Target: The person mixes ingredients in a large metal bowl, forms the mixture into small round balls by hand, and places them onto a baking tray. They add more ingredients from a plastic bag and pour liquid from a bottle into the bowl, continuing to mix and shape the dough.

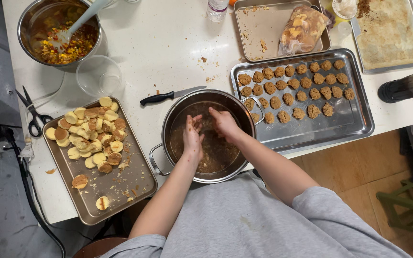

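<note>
Both my hands are inside a large steel pot [168,112] at the table's front edge. My left hand [192,135] and my right hand [224,124] press together around a lump of brown mixture, fingers smeared with it. More of the brown mixture coats the pot's bottom. To the right, a steel tray [350,122] holds several rows of shaped brown balls [292,86]; its near right part is bare.
A tray [120,186] of round sliced biscuits lies at left. Scissors [33,112], a black-handled knife [168,96], a clear plastic cup [99,75] and a bowl [25,19] of chopped vegetable mix with a spoon sit behind. Far trays hold a bagged food [302,28] and a crumb sheet [390,31].
</note>
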